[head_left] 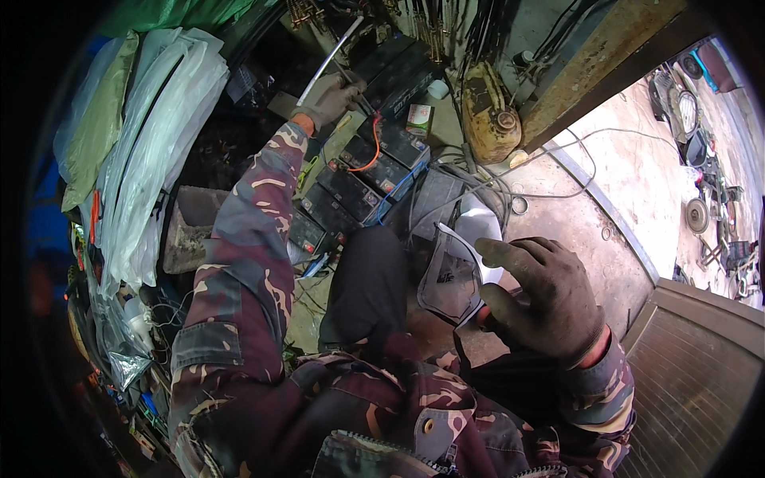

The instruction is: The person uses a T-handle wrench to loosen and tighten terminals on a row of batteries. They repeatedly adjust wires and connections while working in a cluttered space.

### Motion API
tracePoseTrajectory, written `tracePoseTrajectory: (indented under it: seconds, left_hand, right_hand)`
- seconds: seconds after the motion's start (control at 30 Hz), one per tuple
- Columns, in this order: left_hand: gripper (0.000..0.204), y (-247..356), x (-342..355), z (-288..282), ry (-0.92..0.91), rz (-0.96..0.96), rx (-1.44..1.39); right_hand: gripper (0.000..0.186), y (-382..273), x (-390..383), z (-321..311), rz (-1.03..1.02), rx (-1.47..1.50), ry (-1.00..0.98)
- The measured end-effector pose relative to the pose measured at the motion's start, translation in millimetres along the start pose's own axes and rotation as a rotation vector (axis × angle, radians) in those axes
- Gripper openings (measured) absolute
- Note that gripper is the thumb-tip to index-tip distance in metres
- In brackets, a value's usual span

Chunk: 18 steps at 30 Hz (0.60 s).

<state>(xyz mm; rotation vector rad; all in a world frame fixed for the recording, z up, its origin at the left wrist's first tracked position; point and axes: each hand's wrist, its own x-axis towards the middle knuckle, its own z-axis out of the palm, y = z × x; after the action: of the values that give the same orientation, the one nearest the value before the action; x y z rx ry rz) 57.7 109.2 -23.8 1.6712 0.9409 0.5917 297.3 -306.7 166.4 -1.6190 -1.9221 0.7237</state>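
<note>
My left hand (333,100), in a grey work glove, reaches far forward above a group of black batteries (351,191). Its fingers are closed around what looks like a thin dark rod, mostly hidden by the glove. A curved silver strip (328,60) runs along the hand's left side; whether the hand touches it I cannot tell. My right hand (550,299), gloved too, hangs in the air with thumb and fingers apart and nothing between them. Just left of it is a clear plastic piece with a dark rim (448,275), beside a white curved piece (480,223).
A dirty yellow jerrycan (488,119) stands beyond the batteries, near a rusty beam (598,64). Loose cables (494,191) coil across the floor. Plastic-wrapped sheets (159,143) lean at the left. A brown panel (701,366) is at the lower right.
</note>
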Motion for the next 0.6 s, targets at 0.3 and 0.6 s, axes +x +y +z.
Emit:
tracePoseTrajectory:
  seconds: [0.3,0.6]
  left_hand:
    - [0.061,-6.2,4.7,10.1,0.358,-0.008,0.738]
    - [0.032,-16.7,4.5,4.7,0.156,-0.115,0.159]
  right_hand:
    - [0.046,2.9,-1.0,-0.3,0.004,0.001,-0.004]
    - [0.046,6.3,-2.7,2.3,-0.048,-0.037,0.029]
